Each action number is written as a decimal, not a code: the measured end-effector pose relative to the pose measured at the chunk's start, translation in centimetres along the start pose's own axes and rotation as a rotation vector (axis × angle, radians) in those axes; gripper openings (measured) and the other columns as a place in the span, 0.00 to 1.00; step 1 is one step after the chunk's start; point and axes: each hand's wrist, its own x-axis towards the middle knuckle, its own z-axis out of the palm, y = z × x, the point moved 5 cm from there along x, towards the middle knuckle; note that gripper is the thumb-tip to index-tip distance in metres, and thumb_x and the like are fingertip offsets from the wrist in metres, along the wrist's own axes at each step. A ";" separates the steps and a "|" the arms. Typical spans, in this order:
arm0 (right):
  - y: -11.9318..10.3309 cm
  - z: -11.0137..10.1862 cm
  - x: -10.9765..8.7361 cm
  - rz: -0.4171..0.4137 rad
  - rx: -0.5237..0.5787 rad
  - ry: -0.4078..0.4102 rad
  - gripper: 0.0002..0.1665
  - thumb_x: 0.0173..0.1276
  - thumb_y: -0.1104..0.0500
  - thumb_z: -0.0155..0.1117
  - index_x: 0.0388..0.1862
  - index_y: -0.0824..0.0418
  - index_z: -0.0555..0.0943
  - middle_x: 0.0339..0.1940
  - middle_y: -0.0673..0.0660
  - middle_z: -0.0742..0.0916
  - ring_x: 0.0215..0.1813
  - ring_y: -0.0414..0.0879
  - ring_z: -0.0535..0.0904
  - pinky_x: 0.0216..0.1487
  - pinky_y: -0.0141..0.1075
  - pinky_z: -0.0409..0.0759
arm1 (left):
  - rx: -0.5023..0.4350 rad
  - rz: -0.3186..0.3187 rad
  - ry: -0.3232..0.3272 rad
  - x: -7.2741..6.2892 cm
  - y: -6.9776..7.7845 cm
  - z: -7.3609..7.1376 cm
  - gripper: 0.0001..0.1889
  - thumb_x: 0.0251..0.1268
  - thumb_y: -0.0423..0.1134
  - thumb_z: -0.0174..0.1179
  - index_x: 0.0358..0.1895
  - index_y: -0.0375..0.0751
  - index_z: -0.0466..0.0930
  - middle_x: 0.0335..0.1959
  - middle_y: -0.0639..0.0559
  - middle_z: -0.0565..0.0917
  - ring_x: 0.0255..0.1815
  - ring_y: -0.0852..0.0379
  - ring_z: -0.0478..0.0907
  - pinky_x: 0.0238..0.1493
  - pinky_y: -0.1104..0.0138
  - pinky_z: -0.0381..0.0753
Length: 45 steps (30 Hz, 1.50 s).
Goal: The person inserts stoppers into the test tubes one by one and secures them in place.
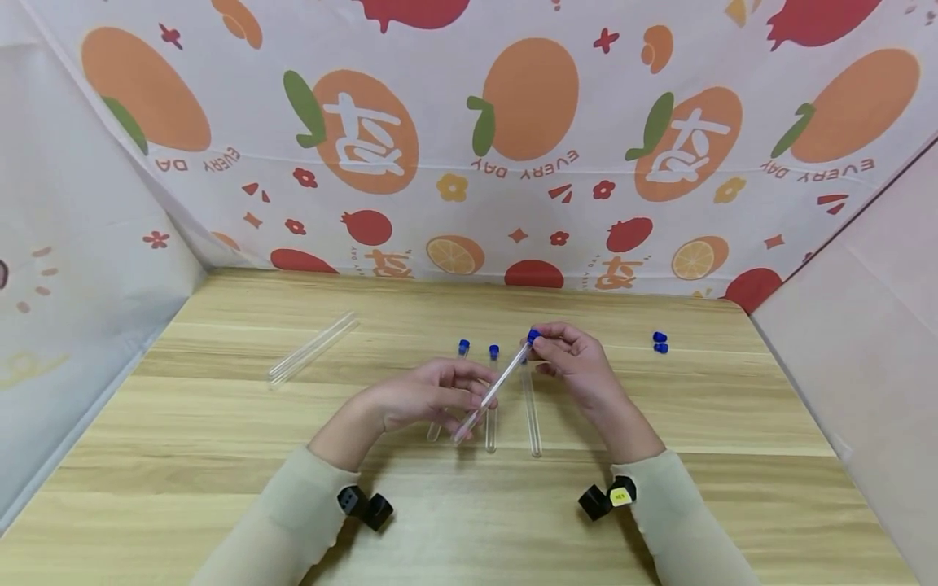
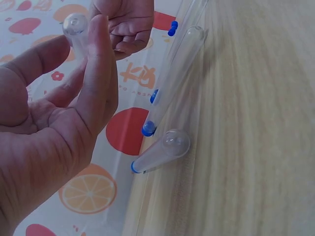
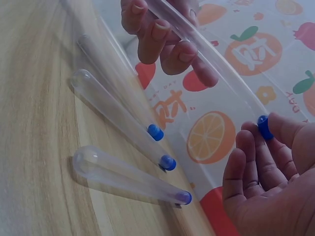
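A clear test tube (image 1: 504,378) slants above the table, its blue cap (image 3: 265,127) at the upper right end. My right hand (image 1: 579,366) pinches that cap between thumb and forefinger. Lower down the glass, my left hand (image 1: 428,396) holds the tube near its rounded end between thumb and fingers. Beneath the hands lie three more test tubes with blue caps: a left one (image 1: 435,430) partly hidden by the left hand, a middle one (image 1: 492,437), and a right one (image 1: 532,415). Their caps point toward the back.
Clear tubes without caps (image 1: 311,350) lie together on the left part of the wooden table (image 1: 454,529). Two loose blue caps (image 1: 660,337) sit on the right. A fruit-patterned cloth (image 1: 454,106) hangs along the back edge, with pale sheets at both sides.
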 end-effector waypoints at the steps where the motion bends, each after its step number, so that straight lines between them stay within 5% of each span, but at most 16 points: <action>1: 0.0 0.0 0.0 0.002 0.000 -0.003 0.17 0.72 0.54 0.65 0.55 0.60 0.79 0.44 0.52 0.90 0.49 0.49 0.84 0.51 0.39 0.82 | -0.004 0.000 0.005 0.0 0.0 0.0 0.25 0.73 0.30 0.56 0.70 0.30 0.64 0.56 0.32 0.79 0.44 0.48 0.82 0.50 0.44 0.84; 7: 0.2 0.2 -0.1 0.007 0.005 -0.008 0.16 0.72 0.56 0.65 0.55 0.61 0.79 0.40 0.50 0.89 0.50 0.51 0.84 0.51 0.39 0.84 | -0.017 -0.003 0.024 0.1 0.0 0.0 0.26 0.74 0.31 0.55 0.71 0.30 0.63 0.56 0.33 0.79 0.44 0.49 0.82 0.49 0.46 0.85; 17: 0.2 0.5 0.1 -0.020 -0.009 0.002 0.13 0.73 0.54 0.64 0.49 0.61 0.82 0.42 0.50 0.90 0.52 0.55 0.84 0.51 0.39 0.84 | -0.015 0.005 0.034 0.3 -0.2 0.2 0.26 0.74 0.32 0.56 0.71 0.31 0.64 0.55 0.29 0.80 0.37 0.57 0.81 0.34 0.67 0.85; 27: 0.5 0.8 0.0 -0.020 0.000 0.001 0.12 0.72 0.57 0.65 0.49 0.62 0.83 0.41 0.51 0.90 0.43 0.44 0.86 0.49 0.37 0.85 | -0.041 -0.022 0.044 0.5 -0.5 1.0 0.21 0.78 0.35 0.51 0.66 0.24 0.66 0.44 0.44 0.85 0.33 0.57 0.84 0.41 0.59 0.88; 38: 0.7 1.2 -0.3 -0.063 0.027 0.041 0.06 0.71 0.59 0.65 0.39 0.60 0.85 0.36 0.51 0.90 0.41 0.43 0.86 0.49 0.37 0.86 | -0.044 0.016 0.102 0.5 -0.4 1.2 0.21 0.78 0.35 0.51 0.64 0.21 0.68 0.52 0.30 0.82 0.33 0.58 0.85 0.33 0.67 0.87; 45: 0.5 1.3 -0.4 -0.067 0.026 0.035 0.05 0.72 0.59 0.65 0.37 0.59 0.85 0.38 0.52 0.89 0.43 0.44 0.86 0.50 0.38 0.85 | -0.035 0.012 0.149 0.3 -0.1 1.0 0.20 0.78 0.35 0.51 0.62 0.20 0.70 0.47 0.34 0.84 0.30 0.60 0.83 0.30 0.70 0.85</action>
